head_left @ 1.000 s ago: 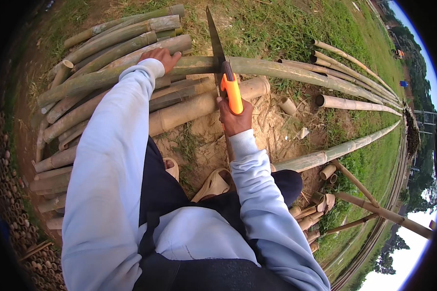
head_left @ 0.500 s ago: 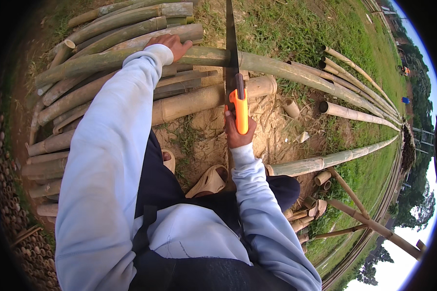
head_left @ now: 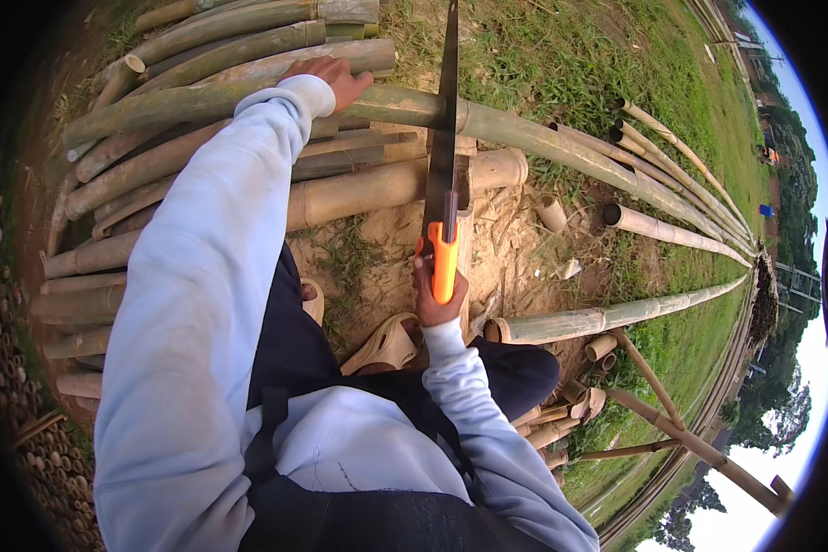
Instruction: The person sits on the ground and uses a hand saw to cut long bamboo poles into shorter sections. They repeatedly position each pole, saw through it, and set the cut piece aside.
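A long green bamboo pole (head_left: 543, 140) runs from the stack at left toward the far right. My left hand (head_left: 339, 81) is closed over it, holding it down left of the saw. My right hand (head_left: 440, 296) grips the orange handle of a handsaw (head_left: 444, 262), with its long dark blade (head_left: 444, 110) lying across the pole. The blade's teeth and any cut are too fine to make out. Beneath the pole lies a thicker tan bamboo piece (head_left: 368, 195), crosswise to the saw.
Many cut bamboo lengths (head_left: 156, 193) are piled at left. Further poles (head_left: 672, 230) lie on the grass at right, with a short offcut (head_left: 550, 210) on the dirt. A bamboo frame (head_left: 699, 442) stands at lower right. My sandalled feet (head_left: 384, 345) are just below the saw.
My right hand has drawn the saw back toward my body, so the handle sits lower and more blade shows above it. My left hand stays on the pole.
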A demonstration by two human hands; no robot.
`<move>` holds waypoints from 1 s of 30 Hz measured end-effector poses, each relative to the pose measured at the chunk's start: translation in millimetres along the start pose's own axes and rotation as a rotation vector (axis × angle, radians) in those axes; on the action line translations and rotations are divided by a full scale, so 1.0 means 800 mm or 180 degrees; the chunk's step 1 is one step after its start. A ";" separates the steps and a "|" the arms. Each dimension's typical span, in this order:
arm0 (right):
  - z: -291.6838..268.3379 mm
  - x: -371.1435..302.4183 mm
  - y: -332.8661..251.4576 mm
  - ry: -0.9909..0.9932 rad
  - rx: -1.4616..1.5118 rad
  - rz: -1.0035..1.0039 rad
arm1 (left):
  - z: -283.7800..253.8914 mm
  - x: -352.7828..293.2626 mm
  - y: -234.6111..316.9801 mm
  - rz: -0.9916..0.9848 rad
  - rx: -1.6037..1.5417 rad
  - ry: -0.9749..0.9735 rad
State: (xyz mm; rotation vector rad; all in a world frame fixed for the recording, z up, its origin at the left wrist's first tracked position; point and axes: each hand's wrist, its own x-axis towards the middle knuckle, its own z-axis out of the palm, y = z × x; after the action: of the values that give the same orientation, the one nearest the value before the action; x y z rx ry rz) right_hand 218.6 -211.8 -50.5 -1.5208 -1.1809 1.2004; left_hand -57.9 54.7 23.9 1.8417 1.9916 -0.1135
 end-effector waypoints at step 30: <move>-0.079 -0.141 -0.224 -0.0035 -0.0388 0.0634 | -0.001 -0.015 -0.014 0.0033 0.0028 0.0176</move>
State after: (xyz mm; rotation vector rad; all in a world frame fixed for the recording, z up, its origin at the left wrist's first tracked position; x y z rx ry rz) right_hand 240.2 -290.8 154.7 -1.7587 -1.1483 1.2874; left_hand -68.8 42.7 26.7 1.8796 2.0212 -0.0689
